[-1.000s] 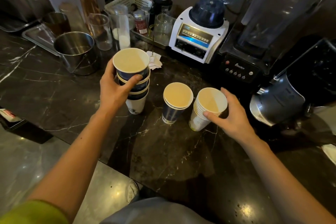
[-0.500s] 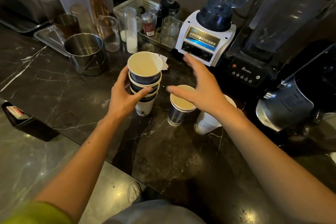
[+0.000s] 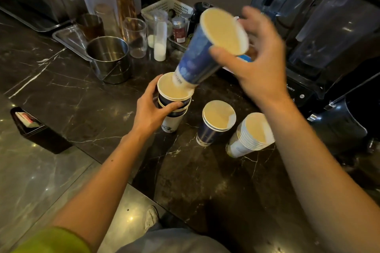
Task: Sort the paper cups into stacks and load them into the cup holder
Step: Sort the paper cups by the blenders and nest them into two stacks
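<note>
Your left hand (image 3: 151,112) has its fingers curled round the mixed stack (image 3: 172,123), which stands on the dark worktop (image 3: 82,96). Your right hand (image 3: 259,63) pinches a blue paper cup (image 3: 195,61) near its rim, tilted, with its base in the stack's top cup. A blue stack (image 3: 211,131) and a white stack (image 3: 244,144) stand just to the right.

We're at a drink-shop bar: dark marble counter (image 3: 61,80), commercial blenders (image 3: 320,33), steel pot (image 3: 108,58), paper cup stacks (image 3: 249,135).
</note>
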The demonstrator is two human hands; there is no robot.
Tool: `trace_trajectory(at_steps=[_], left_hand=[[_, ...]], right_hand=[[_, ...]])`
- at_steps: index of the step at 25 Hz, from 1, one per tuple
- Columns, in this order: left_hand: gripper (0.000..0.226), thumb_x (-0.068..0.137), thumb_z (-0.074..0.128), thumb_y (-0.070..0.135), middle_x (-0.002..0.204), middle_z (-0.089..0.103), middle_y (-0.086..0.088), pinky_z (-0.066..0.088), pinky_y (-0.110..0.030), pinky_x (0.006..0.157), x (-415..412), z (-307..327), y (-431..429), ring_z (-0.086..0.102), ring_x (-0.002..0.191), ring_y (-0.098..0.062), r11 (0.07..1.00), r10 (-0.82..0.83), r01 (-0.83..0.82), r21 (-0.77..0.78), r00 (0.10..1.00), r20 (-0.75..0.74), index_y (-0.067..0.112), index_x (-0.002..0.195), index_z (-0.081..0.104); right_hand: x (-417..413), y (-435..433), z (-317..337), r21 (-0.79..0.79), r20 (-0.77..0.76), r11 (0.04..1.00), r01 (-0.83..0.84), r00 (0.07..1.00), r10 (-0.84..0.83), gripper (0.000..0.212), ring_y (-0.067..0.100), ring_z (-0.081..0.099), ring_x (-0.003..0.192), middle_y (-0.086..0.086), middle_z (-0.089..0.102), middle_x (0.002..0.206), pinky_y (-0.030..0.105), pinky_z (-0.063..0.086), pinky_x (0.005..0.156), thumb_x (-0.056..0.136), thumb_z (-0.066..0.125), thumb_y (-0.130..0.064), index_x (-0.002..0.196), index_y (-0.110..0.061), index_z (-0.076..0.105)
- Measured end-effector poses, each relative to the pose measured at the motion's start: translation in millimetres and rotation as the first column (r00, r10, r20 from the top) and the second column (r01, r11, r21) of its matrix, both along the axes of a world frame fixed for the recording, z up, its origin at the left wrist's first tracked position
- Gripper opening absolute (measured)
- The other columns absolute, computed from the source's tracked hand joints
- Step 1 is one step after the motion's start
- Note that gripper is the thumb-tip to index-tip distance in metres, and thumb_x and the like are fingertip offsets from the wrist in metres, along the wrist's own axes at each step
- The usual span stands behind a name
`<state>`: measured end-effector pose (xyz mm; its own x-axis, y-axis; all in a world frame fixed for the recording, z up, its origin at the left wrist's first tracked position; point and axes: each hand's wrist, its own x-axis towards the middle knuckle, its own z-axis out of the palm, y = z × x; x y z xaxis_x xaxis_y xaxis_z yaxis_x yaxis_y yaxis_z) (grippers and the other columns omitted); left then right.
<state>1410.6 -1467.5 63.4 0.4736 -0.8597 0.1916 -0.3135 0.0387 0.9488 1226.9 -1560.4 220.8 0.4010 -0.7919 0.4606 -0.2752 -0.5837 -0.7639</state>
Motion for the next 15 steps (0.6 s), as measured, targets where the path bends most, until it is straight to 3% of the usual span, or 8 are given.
trace_trajectory(at_steps=[2,7,9,12,15], left_hand=[[0.08,0.076,0.081,0.019,0.128,0.047,0.023,0.038,0.001,0.091,-1,-2,-2,0.043,0.115,0.024,1.0,0.011,-0.011,-0.001,1.0,-0.007,0.02,0.144,0.039],[0.079,0.077,0.08,0.017,0.137,0.046,0.014,0.037,0.001,0.093,-3,-3,-4,0.04,0.123,0.009,0.999,0.032,-0.031,-0.018,0.999,0.013,0.018,0.145,0.039],[0.079,0.078,0.08,0.017,0.141,0.047,0.01,0.037,0.001,0.093,-3,-4,-2,0.04,0.125,0.007,0.999,0.037,-0.037,-0.01,0.999,0.018,0.017,0.146,0.039],[0.08,0.078,0.08,0.018,0.144,0.047,0.006,0.037,0.001,0.093,-3,-4,-4,0.039,0.126,0.007,0.999,0.036,-0.036,-0.007,0.999,0.025,0.018,0.146,0.038],[0.079,0.078,0.08,0.018,0.138,0.047,0.013,0.036,0.002,0.091,-3,-4,-4,0.04,0.12,0.017,0.999,0.038,-0.038,-0.006,0.999,0.024,0.019,0.145,0.039]], right_hand=[[-29,0,12,-0.046,0.05,0.998,0.052,0.998,-0.05,0.082,0.009,0.052,0.125,0.001,0.052,0.132,0.026,0.046,0.102,0.077,0.08,-0.038,0.142,-0.009,0.04],[-70,3,-25,0.065,-0.065,0.996,0.06,0.996,-0.056,0.081,0.009,0.048,0.13,0.003,0.05,0.139,0.022,0.043,0.105,0.077,0.08,-0.037,0.143,-0.013,0.041],[-79,2,-47,0.114,-0.118,0.992,0.054,0.992,-0.04,0.083,0.011,0.047,0.131,0.001,0.048,0.141,0.031,0.045,0.107,0.074,0.079,-0.045,0.143,-0.018,0.042],[-81,1,-72,0.199,-0.27,0.977,0.071,0.963,-0.015,0.089,0.01,0.046,0.129,-0.006,0.046,0.14,0.041,0.045,0.106,0.069,0.08,-0.051,0.144,-0.026,0.04],[-74,4,-91,0.217,-0.551,0.975,0.049,0.83,0.081,0.093,0.01,0.041,0.128,-0.007,0.04,0.142,0.034,0.039,0.106,0.072,0.082,-0.046,0.148,-0.03,0.032]])
